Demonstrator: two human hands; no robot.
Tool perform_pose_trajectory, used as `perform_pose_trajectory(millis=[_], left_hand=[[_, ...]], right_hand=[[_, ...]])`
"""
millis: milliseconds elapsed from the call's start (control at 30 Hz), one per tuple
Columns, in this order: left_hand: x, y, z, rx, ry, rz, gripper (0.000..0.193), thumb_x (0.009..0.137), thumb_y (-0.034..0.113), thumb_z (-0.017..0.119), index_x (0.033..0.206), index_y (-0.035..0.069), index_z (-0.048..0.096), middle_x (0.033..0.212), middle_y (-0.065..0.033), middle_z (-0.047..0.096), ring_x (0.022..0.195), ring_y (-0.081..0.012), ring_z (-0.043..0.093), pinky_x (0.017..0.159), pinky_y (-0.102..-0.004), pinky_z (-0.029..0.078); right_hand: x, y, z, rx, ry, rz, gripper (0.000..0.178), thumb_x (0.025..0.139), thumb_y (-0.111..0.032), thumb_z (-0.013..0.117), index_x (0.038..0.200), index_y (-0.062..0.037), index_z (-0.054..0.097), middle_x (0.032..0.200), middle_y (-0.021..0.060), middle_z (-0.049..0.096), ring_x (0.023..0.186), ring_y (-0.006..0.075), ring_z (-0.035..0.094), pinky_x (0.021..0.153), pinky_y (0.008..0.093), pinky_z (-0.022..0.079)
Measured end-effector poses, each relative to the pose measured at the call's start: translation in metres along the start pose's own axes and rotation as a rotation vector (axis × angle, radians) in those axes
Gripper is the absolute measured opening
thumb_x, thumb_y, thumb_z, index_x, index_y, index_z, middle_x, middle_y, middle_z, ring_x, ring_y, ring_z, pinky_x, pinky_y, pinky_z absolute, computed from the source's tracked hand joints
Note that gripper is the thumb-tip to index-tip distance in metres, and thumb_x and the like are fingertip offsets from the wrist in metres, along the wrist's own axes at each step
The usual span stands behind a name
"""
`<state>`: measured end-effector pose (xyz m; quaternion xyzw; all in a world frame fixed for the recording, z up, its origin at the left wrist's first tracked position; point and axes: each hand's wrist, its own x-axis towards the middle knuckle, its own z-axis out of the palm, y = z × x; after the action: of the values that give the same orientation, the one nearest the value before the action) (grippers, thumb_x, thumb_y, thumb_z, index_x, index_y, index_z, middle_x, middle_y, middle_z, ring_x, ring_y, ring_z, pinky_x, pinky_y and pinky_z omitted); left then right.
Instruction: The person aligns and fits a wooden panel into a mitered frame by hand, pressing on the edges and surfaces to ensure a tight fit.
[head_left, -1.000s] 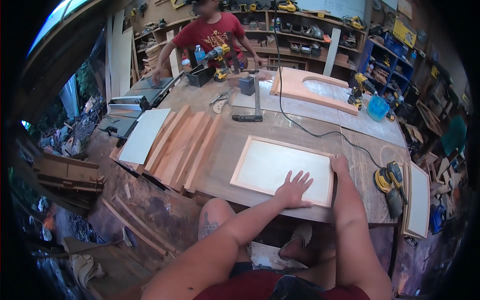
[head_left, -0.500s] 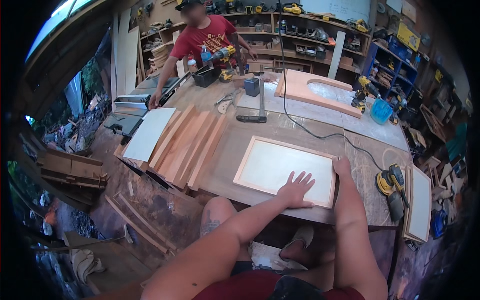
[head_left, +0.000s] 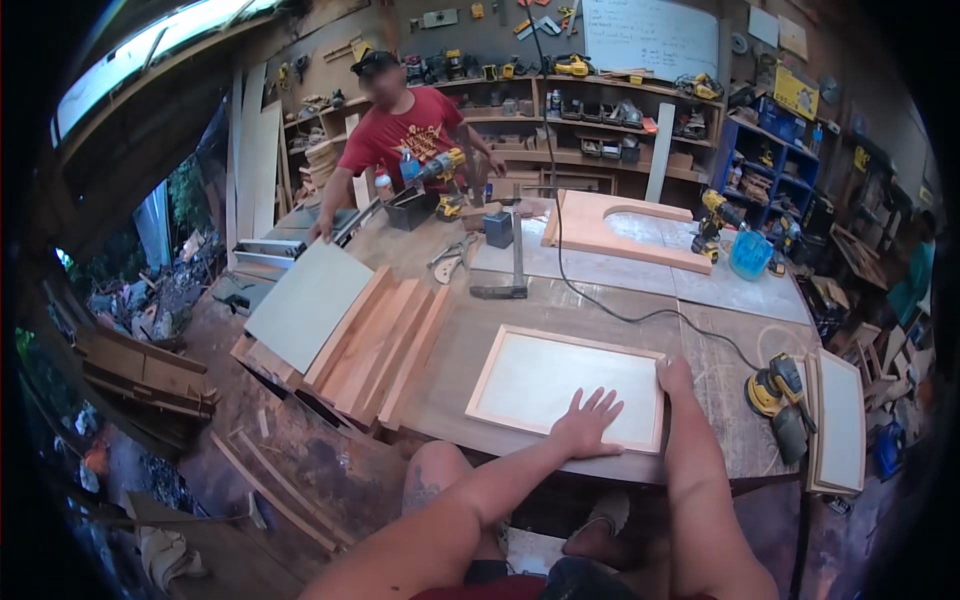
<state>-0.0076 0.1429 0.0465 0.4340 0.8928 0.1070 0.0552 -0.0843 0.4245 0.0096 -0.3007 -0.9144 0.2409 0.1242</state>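
Observation:
A shallow rectangular panel [head_left: 545, 375] with a pale wood rim and a whitish face lies flat near the front edge of the workbench. My left hand [head_left: 590, 424] rests palm down on its near right part, fingers spread. At the panel's far right corner, my right hand [head_left: 676, 376] is closed, its fingers curled against the outer side of the rim. Whatever may be inside those fingers is hidden. To the right sits a yellow and black power sander [head_left: 772, 395], apart from both hands.
Left on the bench are wooden boards [head_left: 385, 335] with a pale sheet [head_left: 310, 305] over them; a co-worker [head_left: 405, 130] reaches to its far edge. A hammer [head_left: 515, 265], black cord [head_left: 610, 312], cordless drill [head_left: 715, 225] and U-shaped wooden piece [head_left: 620, 235] lie farther back.
The whole view has tilted upward. The pale sheet has turned and now covers more of the boards, with the co-worker's hand at its far edge. My hands keep their places on the panel.

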Motion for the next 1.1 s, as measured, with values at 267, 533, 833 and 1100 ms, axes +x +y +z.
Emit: perform_pose_trajectory(millis=[267, 533, 833, 1100], left_hand=[[0.002, -0.003, -0.007, 0.026, 0.021, 0.0, 0.099, 0.085, 0.072, 0.052, 0.157, 0.009, 0.025, 0.163, -0.0168, 0.023, 0.152, -0.0346, 0.015, 0.121, -0.0591, 0.008], [-0.003, -0.004, -0.006, 0.025, 0.007, -0.02, 0.098, 0.086, 0.072, 0.05, 0.157, 0.008, 0.025, 0.163, -0.0172, 0.022, 0.152, -0.0346, 0.016, 0.121, -0.0588, 0.009], [0.0, -0.003, -0.014, 0.016, 0.007, 0.013, 0.098, 0.085, 0.072, 0.051, 0.156, 0.008, 0.028, 0.163, -0.0166, 0.023, 0.152, -0.0341, 0.017, 0.121, -0.0582, 0.009], [-0.005, -0.004, -0.008, 0.003, 0.03, -0.008, 0.099, 0.084, 0.072, 0.053, 0.157, 0.01, 0.027, 0.163, -0.0156, 0.024, 0.152, -0.0342, 0.017, 0.121, -0.0578, 0.01]], right_hand=[[-0.016, -0.001, -0.019, -0.101, -0.164, -0.08, 0.056, 0.091, -0.044, 0.059, 0.125, -0.0003, 0.063, 0.125, 0.0255, 0.063, 0.119, 0.0401, 0.06, 0.101, 0.0476, 0.048], [0.021, -0.022, -0.011, -0.062, -0.294, -0.062, 0.056, 0.089, -0.042, 0.064, 0.124, 0.002, 0.062, 0.126, 0.0272, 0.062, 0.119, 0.041, 0.059, 0.1, 0.0466, 0.048], [0.006, 0.011, -0.012, -0.075, -0.192, -0.163, 0.056, 0.087, -0.042, 0.064, 0.117, 0.0044, 0.064, 0.115, 0.0316, 0.064, 0.113, 0.0451, 0.061, 0.096, 0.0496, 0.049], [-0.097, 0.02, -0.041, 0.068, -0.127, -0.264, 0.044, 0.085, -0.035, 0.063, 0.095, 0.0075, 0.068, 0.097, 0.0331, 0.066, 0.098, 0.0458, 0.065, 0.086, 0.0492, 0.05]])
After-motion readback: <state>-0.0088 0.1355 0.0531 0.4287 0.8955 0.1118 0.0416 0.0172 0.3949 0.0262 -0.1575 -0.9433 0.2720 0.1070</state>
